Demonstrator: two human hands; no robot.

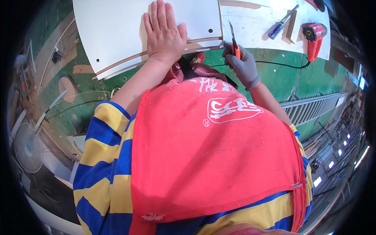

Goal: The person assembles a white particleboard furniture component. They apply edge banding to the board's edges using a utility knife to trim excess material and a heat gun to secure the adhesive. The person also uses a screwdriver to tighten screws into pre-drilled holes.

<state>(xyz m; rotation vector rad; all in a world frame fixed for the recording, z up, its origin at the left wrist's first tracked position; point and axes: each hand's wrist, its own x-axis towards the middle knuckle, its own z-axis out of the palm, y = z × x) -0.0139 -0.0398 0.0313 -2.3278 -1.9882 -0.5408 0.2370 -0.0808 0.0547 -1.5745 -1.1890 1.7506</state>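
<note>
The left hand (164,33) is laid flat, bare and palm down, on a white board (117,31); its fingers are held straight and close together, pointing away from the body, and nothing is gripped by it. The left forearm is stretched forward from a blue-and-yellow striped sleeve (103,156). The right hand (243,64), covered by a grey glove, is closed around the orange handle of a utility knife (234,41), whose dark blade is pointed upward and away, just beside the board's near right corner. The wrist is bent slightly inward, and the right forearm is drawn in from the right.

The board is seen lying on a pale worktop (254,21), with its near edge overhanging the green floor (274,78); a thin brownish edge strip (125,62) is run along that curved edge, and small round holes are drilled near its corners. A red apron (211,156) with a white printed emblem on the chest is worn over the striped shirt and fills the middle of the view.

On the worktop to the right, a blue-handled screwdriver (280,25) is laid diagonally, and a red power tool (315,37) with a black cable is set near the edge. A white fan (27,147) is stood on the floor at the far left.
</note>
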